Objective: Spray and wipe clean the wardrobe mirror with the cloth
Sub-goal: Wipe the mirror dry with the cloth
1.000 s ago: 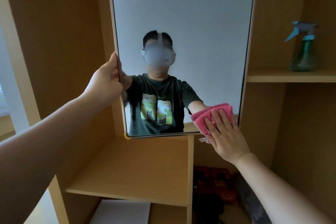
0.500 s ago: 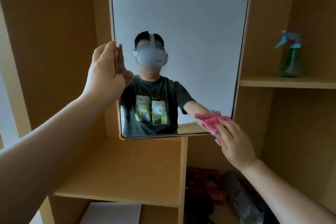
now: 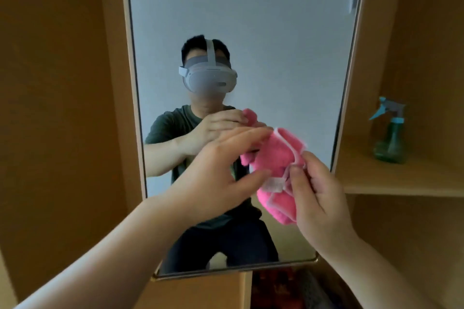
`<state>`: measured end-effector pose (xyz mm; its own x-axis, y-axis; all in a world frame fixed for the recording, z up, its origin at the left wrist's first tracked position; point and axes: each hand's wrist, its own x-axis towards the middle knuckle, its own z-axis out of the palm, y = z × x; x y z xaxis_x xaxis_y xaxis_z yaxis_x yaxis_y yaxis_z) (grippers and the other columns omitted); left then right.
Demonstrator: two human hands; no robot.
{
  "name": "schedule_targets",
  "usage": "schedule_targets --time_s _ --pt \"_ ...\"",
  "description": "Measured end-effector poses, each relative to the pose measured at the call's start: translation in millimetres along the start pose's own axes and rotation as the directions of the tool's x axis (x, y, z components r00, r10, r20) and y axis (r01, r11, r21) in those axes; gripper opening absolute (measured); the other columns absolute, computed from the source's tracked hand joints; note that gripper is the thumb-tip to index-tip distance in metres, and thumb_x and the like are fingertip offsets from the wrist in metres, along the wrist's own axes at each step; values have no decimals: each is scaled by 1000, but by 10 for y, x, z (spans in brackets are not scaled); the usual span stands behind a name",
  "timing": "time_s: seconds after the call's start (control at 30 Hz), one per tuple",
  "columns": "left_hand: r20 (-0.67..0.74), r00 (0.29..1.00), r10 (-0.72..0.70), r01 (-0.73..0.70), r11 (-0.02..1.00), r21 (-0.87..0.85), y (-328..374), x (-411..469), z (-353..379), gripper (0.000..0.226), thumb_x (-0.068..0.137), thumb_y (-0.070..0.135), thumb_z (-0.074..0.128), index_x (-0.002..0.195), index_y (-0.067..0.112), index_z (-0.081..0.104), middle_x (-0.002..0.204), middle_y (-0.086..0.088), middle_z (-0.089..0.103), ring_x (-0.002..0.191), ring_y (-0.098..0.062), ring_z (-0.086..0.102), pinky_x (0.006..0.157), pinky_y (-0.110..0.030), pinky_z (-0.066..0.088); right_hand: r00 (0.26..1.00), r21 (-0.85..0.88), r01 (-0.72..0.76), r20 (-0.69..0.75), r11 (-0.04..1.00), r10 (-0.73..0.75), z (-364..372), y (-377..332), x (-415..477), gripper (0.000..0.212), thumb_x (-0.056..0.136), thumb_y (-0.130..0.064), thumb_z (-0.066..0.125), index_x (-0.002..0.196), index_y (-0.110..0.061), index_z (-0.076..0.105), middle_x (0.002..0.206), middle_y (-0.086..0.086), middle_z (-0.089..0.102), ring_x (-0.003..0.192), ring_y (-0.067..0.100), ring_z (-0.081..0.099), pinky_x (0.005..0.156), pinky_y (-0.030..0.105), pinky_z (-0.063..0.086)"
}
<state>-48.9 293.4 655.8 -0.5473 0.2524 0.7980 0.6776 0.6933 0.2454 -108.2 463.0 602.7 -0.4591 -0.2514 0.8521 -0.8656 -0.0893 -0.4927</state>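
- As the wardrobe (image 3: 62,83) takes up most of the view, its wooden panels close in on both sides and leave little room to swing an elbow sideways.
- The mirror (image 3: 251,20) stands upright between these panels. It is hard, smooth and, I judge, fragile, so it needs flat, even pressure. Its thin side edges and the lower corners are where a cloth can catch.
- The shelf (image 3: 401,183) begins just beside the mirror's right edge, so a stroke going right should stop short of the board.
- The spray bottle (image 3: 389,140) stands upright on this shelf, apart from both hands. It looks light and easy to knock over.
- The cloth (image 3: 281,155) is pink, soft and limp, bunched in folds in the air in front of the lower half of the glass, not touching it as far as I can tell. It is best taken by a hemmed edge or folded into a pad.
- The left hand (image 3: 221,173) is spread, with almost straight fingers reaching onto the upper fold and the thumb below. It does not grip.
- The right hand (image 3: 319,198) pinches the hem between thumb and fingers.
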Motion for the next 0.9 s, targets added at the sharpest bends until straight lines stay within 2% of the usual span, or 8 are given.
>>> schedule_targets --time_s 0.07,0.17,0.33,0.47,0.63,0.73,0.83,0.9 --pt "44 993 -109 114 985 -127 86 364 -244 61 79 17 78 134 8 53 123 1 64 114 -9 60 96 -33 50 999 33 -34 7 999 34 -14 -255 430 23 100 -17 41 109 -13 61 80 6 58 69 25 58 61 36 52" --pt "26 984 -177 179 976 -125 247 972 -752 55 77 17 79 128 16 58 112 8 67 102 -2 63 87 -25 54 996 102 -81 49 991 77 -83 -705 1146 27 100 -18 44 121 -20 60 94 -4 67 84 16 66 70 23 54" --pt "6 974 -228 228 973 32 694 2134 -1786 40 79 17 76 117 24 64 94 23 63 89 4 61 79 -17 54 923 237 -218 364 947 122 -347 -1566 2497 58 92 -30 64 144 -34 39 130 -8 58 120 18 59 94 37 54" --pt "-18 942 -335 336 939 78 1090 2919 -2520 27 84 18 70 109 30 67 83 25 64 82 5 62 72 -13 52 889 16 -53 456 998 39 -549 -2086 3365 99 81 -16 77 152 -41 13 129 -43 38 125 -10 44 96 10 43" --pt "20 907 -420 411 895 172 1456 3308 -2985 11 93 22 58 89 23 69 81 8 66 77 -12 61 64 -24 52 908 -98 201 393 975 -147 -670 -2530 4009 80 79 -39 74 146 -38 31 139 -30 43 128 -1 46 98 15 45" --pt "15 911 -413 404 898 176 1610 3345 -3028 14 93 18 58 83 18 68 80 7 63 75 -12 58 62 -21 49 883 -179 392 348 902 -315 -682 -2650 4156 66 78 -43 72 136 -38 41 138 -36 39 127 -8 42 99 8 38" --pt "-5 916 -401 396 904 162 1716 3389 -3043 23 95 19 56 79 32 67 81 16 62 75 -1 57 64 -12 46 868 -155 442 323 883 -377 -668 -2698 4267 54 83 -38 70 132 -31 50 141 -27 43 131 -3 43 107 17 36" --pt "-26 909 -417 416 897 151 1749 3428 -3083 21 97 23 53 88 33 70 84 14 68 76 -4 61 66 -19 51 883 -111 404 306 908 -356 -677 -2711 4339 40 84 -34 71 121 -27 59 129 -18 58 123 3 53 101 26 46"
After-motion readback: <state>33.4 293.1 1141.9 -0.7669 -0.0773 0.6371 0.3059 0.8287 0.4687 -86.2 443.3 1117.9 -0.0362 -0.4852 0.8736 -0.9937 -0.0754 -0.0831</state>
